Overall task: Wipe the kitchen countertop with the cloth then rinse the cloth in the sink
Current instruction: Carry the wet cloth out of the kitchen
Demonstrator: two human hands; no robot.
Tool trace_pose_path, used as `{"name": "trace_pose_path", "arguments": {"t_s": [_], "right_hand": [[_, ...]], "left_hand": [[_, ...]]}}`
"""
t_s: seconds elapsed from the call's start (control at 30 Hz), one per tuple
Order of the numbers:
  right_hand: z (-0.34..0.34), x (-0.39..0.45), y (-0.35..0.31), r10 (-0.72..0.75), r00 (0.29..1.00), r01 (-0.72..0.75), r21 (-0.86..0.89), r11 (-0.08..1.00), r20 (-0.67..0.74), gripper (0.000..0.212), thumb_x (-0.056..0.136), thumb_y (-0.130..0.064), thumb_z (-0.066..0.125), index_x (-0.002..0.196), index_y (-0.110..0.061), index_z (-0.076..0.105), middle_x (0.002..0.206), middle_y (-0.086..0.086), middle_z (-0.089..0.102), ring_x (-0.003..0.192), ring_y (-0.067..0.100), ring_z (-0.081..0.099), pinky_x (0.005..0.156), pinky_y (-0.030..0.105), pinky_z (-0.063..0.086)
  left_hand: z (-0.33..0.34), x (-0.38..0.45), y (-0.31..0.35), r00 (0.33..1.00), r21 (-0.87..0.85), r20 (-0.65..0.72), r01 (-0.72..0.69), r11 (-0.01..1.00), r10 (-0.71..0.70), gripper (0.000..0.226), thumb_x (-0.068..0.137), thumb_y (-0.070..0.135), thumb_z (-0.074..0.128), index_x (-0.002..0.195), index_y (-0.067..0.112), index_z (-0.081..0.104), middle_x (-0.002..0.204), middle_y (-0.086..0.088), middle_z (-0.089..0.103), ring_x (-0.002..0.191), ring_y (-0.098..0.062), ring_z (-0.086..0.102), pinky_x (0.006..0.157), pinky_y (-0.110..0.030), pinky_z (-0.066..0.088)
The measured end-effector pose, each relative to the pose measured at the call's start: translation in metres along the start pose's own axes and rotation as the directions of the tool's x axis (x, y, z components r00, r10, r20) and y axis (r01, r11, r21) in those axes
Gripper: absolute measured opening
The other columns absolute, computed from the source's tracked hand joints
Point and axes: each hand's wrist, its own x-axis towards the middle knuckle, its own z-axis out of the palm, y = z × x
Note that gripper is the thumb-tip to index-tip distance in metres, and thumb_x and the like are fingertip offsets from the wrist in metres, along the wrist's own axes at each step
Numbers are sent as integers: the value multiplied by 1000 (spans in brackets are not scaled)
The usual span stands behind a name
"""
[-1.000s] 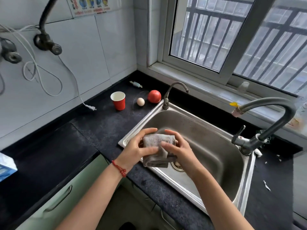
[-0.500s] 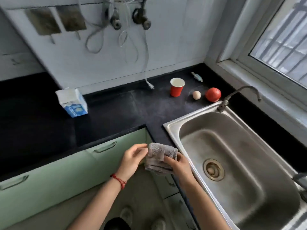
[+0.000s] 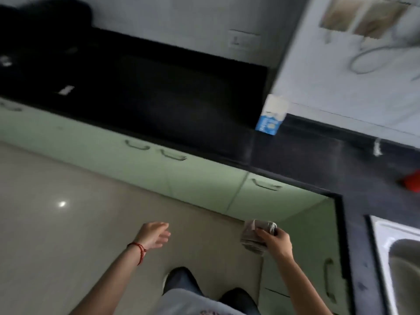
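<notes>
My right hand [image 3: 276, 243] grips the folded grey cloth [image 3: 252, 237] in the air, in front of the green cabinets and left of the sink. Open and holding nothing, my left hand [image 3: 153, 235] hangs over the floor with a red string at its wrist. The black L-shaped countertop [image 3: 181, 105] runs across the top and down the right side. The steel sink [image 3: 395, 258] shows only at the right edge. The whole view is blurred by motion.
A blue and white carton [image 3: 271, 115] stands in the countertop's corner. A red cup [image 3: 412, 183] shows at the right edge. Green cabinet doors [image 3: 172, 169] with handles line the counter front. Beige floor tiles [image 3: 56, 223] and my feet [image 3: 179, 278] lie below.
My view swung left, away from the sink. My left hand let go of the cloth and moved out to the left; my right hand keeps the cloth.
</notes>
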Motion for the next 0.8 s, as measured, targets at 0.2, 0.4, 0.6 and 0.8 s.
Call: {"name": "trace_pose_path", "arguments": {"t_s": [0.2, 0.4, 0.6, 0.8], "right_hand": [[110, -3, -61, -82, 986, 108, -185, 977, 143, 19, 71, -19, 76, 83, -6, 69, 84, 18, 69, 86, 33, 65, 74, 37, 48], [217, -7, -116, -140, 939, 242, -315, 918, 315, 30, 73, -16, 75, 97, 1, 68, 97, 22, 69, 90, 36, 64, 83, 47, 52], [311, -17, -171, -197, 859, 416, -421, 806, 472, 33, 75, -13, 73, 96, 10, 64, 92, 25, 67, 77, 29, 58, 65, 36, 46], [409, -11, -228, -214, 789, 534, -472, 701, 575, 39, 75, -19, 74, 102, 8, 64, 106, 25, 67, 99, 38, 62, 83, 40, 48]], "left_hand": [[-128, -4, -80, 969, -270, -141, 158, 950, -201, 13, 92, 17, 51, 83, 10, 56, 82, -11, 62, 72, -24, 56, 64, -26, 41], [-202, -13, -140, 918, -587, -195, 173, 791, -344, 23, 95, 13, 41, 81, 9, 59, 78, -11, 60, 68, -24, 54, 63, -28, 40], [-247, -12, -146, 879, -718, -237, 128, 684, -413, 16, 92, 16, 50, 81, 11, 60, 79, -10, 63, 71, -23, 57, 66, -29, 45], [-330, 19, -111, 853, -758, -346, -8, 652, -391, 10, 91, 18, 52, 88, 11, 60, 80, -7, 64, 70, -20, 58, 64, -28, 46]]}}
